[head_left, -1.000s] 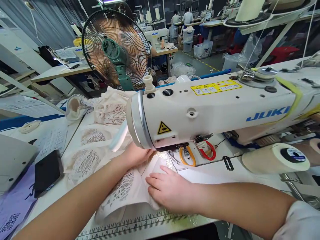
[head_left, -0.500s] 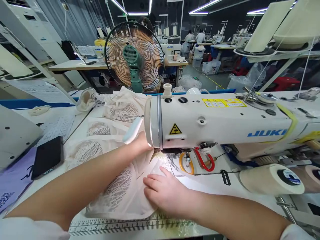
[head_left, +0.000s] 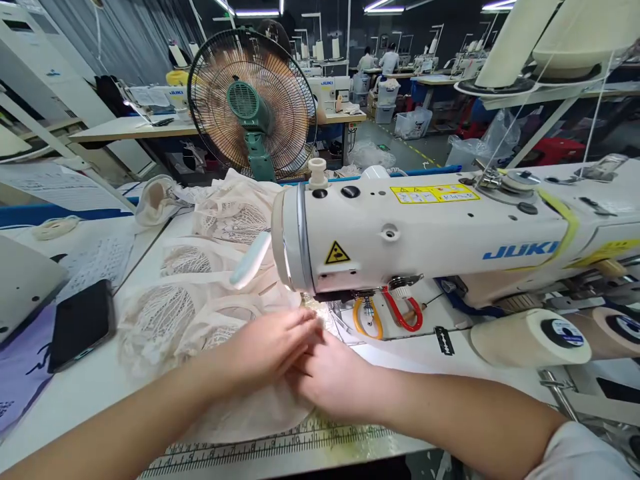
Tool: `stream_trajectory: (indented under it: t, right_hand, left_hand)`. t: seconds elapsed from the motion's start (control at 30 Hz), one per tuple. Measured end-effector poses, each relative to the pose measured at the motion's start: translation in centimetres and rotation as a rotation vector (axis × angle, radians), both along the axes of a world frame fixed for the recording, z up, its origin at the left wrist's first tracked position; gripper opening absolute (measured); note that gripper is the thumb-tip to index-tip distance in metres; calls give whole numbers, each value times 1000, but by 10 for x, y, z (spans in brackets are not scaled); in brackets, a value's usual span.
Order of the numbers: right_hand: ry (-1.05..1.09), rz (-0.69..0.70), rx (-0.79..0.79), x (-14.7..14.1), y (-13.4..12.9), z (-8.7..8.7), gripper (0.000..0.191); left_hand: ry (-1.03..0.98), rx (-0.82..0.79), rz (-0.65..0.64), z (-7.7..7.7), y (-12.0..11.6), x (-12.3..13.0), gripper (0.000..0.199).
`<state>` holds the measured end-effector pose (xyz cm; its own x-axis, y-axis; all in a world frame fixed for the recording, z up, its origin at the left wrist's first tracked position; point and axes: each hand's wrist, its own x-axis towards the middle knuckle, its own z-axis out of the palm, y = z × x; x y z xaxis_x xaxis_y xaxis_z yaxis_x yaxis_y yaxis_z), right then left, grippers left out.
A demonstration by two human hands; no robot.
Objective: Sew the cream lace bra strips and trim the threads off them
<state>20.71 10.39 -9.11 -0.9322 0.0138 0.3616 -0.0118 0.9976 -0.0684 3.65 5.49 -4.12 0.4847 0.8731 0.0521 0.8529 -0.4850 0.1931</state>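
A beige lace bra [head_left: 260, 407] lies in front of the sewing machine [head_left: 370, 230], partly under my hands. My left hand [head_left: 267, 343] rests on it with fingers pressed together, the tips meeting the fingers of my right hand [head_left: 335, 377]. The right fingers are curled in at the fabric, just in front of the needle area. The hands hide the part of the cloth between them. More of the beige lace pieces [head_left: 160, 310] lie bunched to the left and behind the machine head.
Yellow-and-red-handled scissors [head_left: 411, 320] and a razor blade [head_left: 444, 341] lie right of the needle. Thread cones [head_left: 533, 338] stand farther right. A phone [head_left: 83, 325] lies left, a ruler strip [head_left: 250, 448] runs along the front edge, and a fan [head_left: 253, 107] stands behind.
My left hand has come back toward me from beside the machine head to meet the right. My right fingers, earlier spread flat on the fabric, are now curled. The view has shifted slightly.
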Motion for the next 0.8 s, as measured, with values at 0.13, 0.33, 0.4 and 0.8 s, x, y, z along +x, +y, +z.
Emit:
stream_trajectory:
  t: [0.13, 0.33, 0.4, 0.8]
  right_hand:
    - [67, -29, 42, -1, 4, -1, 13]
    - [83, -215, 160, 3, -3, -2, 14]
    - [64, -257, 179, 5, -8, -1, 16]
    - [-146, -137, -30, 25, -6, 22, 14]
  left_hand:
    - [33, 53, -73, -21, 7, -13, 45]
    - [64, 108, -46, -33, 20, -8, 47]
    - [70, 134, -45, -31, 25, -7, 46]
    - [15, 182, -23, -30, 29, -11, 37]
